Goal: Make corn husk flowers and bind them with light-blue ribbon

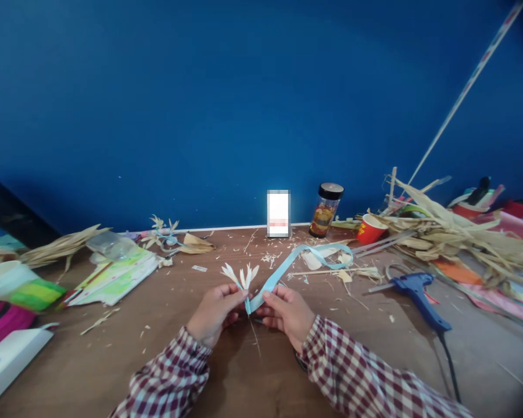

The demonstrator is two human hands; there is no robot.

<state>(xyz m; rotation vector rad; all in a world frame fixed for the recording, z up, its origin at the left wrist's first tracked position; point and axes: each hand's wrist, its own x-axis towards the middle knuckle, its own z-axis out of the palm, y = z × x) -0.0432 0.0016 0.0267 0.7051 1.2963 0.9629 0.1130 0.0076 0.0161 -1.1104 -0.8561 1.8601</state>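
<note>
My left hand (215, 310) pinches the base of a small pale husk flower (240, 274) whose thin petals fan upward. A thin stem hangs below it towards me. My right hand (286, 312) holds a light blue ribbon (287, 264) against the flower's base. The ribbon runs up and to the right across the brown table (178, 342) and loops back near its far end. Both sleeves are red and white check.
A blue glue gun (418, 293) with a black cord lies to the right. Dried husks (444, 232), a red cup (370, 229) and a black-lidded jar (326, 210) stand at the back right. Papers (117, 276), coloured tape rolls (9, 302) and more husks lie left. Scraps litter the table.
</note>
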